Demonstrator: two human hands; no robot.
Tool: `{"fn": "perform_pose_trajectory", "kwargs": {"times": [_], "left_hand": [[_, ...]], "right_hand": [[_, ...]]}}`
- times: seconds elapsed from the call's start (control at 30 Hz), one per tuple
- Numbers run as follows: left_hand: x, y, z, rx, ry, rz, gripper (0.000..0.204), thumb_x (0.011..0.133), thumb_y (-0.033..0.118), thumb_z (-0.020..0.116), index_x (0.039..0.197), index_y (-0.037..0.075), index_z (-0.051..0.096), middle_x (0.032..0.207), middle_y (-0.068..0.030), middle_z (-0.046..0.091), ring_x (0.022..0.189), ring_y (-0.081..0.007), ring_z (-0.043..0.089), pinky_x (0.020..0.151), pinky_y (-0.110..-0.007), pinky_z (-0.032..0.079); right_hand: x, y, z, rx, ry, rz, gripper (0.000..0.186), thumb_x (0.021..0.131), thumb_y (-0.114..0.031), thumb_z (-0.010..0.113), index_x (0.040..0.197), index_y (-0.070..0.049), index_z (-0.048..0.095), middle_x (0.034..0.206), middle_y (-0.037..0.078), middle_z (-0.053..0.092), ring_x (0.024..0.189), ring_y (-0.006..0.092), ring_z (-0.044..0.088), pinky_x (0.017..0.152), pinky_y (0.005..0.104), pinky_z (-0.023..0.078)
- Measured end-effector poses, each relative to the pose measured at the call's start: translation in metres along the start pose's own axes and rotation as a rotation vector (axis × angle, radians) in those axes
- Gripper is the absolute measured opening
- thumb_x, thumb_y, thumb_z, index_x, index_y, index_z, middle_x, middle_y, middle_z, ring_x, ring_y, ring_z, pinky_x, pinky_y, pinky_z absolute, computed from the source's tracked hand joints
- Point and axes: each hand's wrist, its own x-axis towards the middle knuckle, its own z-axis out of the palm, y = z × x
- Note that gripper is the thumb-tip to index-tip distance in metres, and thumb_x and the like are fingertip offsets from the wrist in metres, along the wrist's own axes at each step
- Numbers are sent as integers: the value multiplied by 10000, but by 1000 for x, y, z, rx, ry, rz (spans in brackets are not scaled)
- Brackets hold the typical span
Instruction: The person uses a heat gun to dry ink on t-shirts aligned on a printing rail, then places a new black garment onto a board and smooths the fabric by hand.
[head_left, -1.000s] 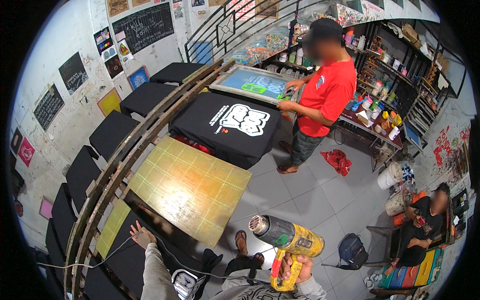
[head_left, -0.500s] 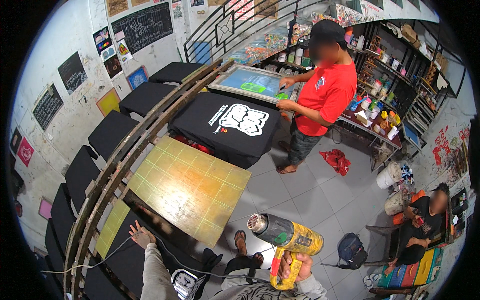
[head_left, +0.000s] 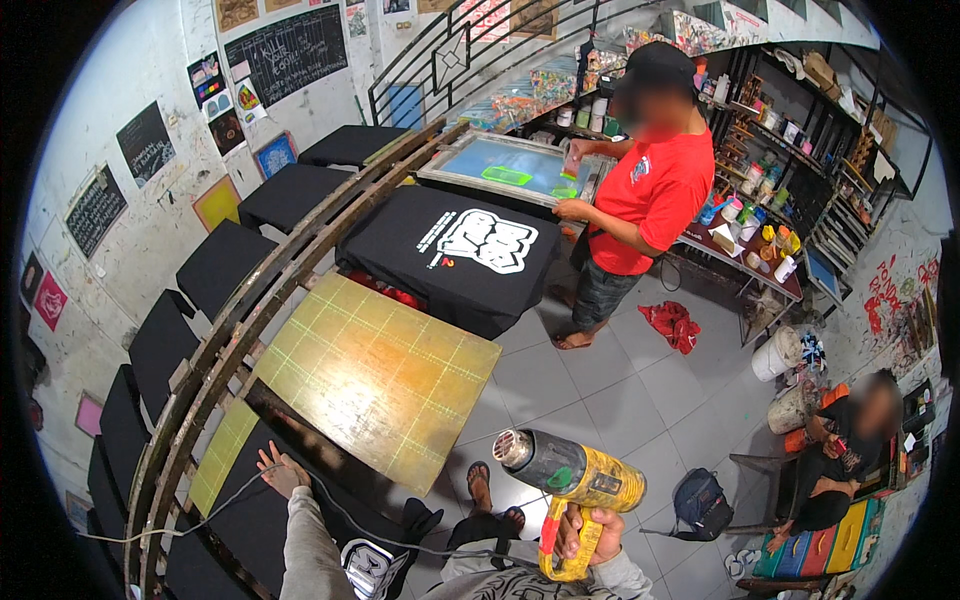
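My right hand [head_left: 592,537] is wrapped round the yellow handle of a heat gun [head_left: 575,475]. Its metal nozzle points left, toward the bare yellow-green gridded board [head_left: 375,370]. My left hand [head_left: 285,472] is palm up with its fingers spread, over a black shirt [head_left: 265,510] spread on the lower-left board. A grey cord [head_left: 345,512] crosses at the left hand and runs on toward my body. White print [head_left: 370,566] shows on the black cloth by my left forearm.
Beyond the gridded board lies a black shirt with white lettering [head_left: 490,240]. A person in a red shirt [head_left: 655,185] stands at a framed screen [head_left: 475,160] with green ink. Wooden rails [head_left: 225,335] curve along the left. A backpack [head_left: 702,503] and a seated person [head_left: 845,450] are at right.
The person in red has raised one hand a little off the screen, and a reddish tool now shows upright in it. My hands and the heat gun have hardly moved.
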Motion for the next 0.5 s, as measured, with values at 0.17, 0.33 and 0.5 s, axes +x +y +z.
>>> {"fn": "perform_pose_trajectory", "kwargs": {"times": [0.17, 0.33, 0.5], "left_hand": [[2, -3, -1, -1, 12, 9, 497, 1028, 376, 381, 1524, 344, 370, 1634, -29, 246, 1497, -332, 170, 1187, -536, 72], [9, -13, 4, -48, 51, 12, 501, 1028, 407, 372, 1524, 333, 376, 1635, -47, 243, 1498, -345, 169, 1187, -533, 76], [-3, 5, 3, -66, 23, 16, 488, 1026, 395, 375, 1507, 322, 412, 1627, -50, 265, 1497, -346, 172, 1188, -525, 77]], "right_hand": [[0, 0, -1, -8, 2, -13, 321, 910, -385, 507, 906, -65, 533, 671, 146, 587, 556, 273, 554, 557, 398, 437], [-1, 0, -2, 20, 13, -9, 318, 905, -382, 511, 899, -65, 537, 669, 146, 588, 559, 275, 563, 560, 399, 442], [-3, -2, -1, -56, 132, -36, 333, 861, -407, 522, 847, -74, 525, 589, 130, 569, 471, 257, 550, 498, 399, 474]]}}
